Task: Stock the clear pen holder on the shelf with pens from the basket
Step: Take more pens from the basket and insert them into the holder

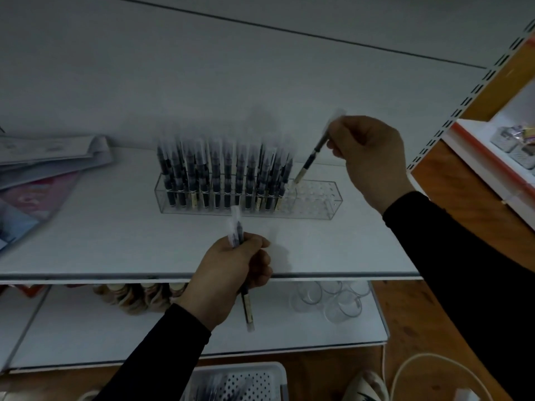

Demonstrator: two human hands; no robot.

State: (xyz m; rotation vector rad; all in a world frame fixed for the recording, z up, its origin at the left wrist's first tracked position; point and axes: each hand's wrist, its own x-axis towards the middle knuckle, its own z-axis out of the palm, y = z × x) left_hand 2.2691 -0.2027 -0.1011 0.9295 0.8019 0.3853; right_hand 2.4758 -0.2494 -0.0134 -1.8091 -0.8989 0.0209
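Pinching the upper end of a dark-barrelled pen with a pale lower section (310, 157), the right hand (372, 162) has its fingers curled closed around the barrel. This pen slants down and to the left, its lower tip at the top face of the clear rectangular acrylic pen holder (318, 202), just beside the last filled row; whether the tip has entered a hole cannot be told. The left hand (231, 274), fingers wrapped tight, grips a few more dark pens in clear wrappers (236, 230), whose ends stick out above and below the fist. It hovers over the front edge of the white upper shelf (86, 241). The holder stands lengthwise near the middle of this shelf, toward its right end. Upright dark pens in clear caps (223, 175) fill its left and middle holes, while the perforated right portion holds none. Blurred stacked booklets (49, 163) lie at the shelf's left edge. On the lower white shelf (86, 328) sit clear round containers (333, 299) at the right and tan round items (136, 296) under the upper shelf's edge. A white perforated plastic basket (254, 380) containing dark pens shows at the bottom edge of the view. A white cable (411, 363) curves across the wooden floor (405, 308).
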